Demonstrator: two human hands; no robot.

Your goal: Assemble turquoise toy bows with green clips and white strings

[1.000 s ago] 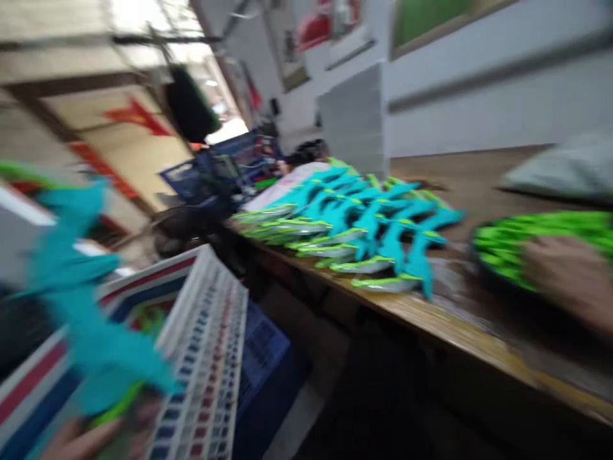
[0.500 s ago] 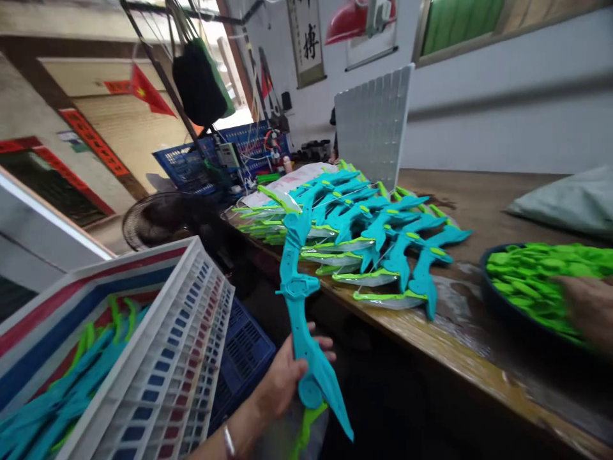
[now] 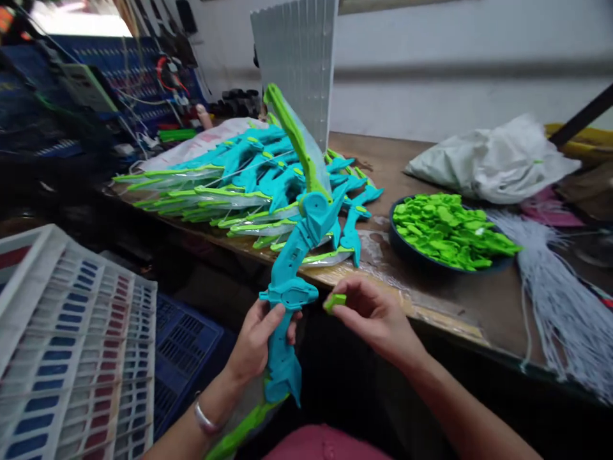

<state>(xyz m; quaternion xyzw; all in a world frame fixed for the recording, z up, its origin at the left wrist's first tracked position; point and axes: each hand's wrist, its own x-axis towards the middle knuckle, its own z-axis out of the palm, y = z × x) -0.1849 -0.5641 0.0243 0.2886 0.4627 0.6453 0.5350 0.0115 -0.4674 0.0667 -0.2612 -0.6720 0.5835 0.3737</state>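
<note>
My left hand (image 3: 257, 337) grips the handle of a teal toy bow (image 3: 293, 268) with green limb tips, held upright in front of the table edge. My right hand (image 3: 372, 314) pinches a small green plastic piece (image 3: 334, 301) just right of the bow's middle. On the wooden table (image 3: 469, 306) behind lies a spread pile of finished teal and green bows (image 3: 244, 185). A dark bowl (image 3: 401, 243) heaped with more small green pieces (image 3: 445, 229) stands to the right of the pile.
A white slatted crate (image 3: 71, 345) stands at lower left, with a blue crate (image 3: 186, 348) beneath the table. A white sack (image 3: 488, 160) and a bundle of pale strings (image 3: 555, 287) lie at the right. A white panel (image 3: 299, 57) stands at the back.
My right hand left the bowl with a green piece and came beside the bow. My left hand raised the bow toward the table. The view swung right and down.
</note>
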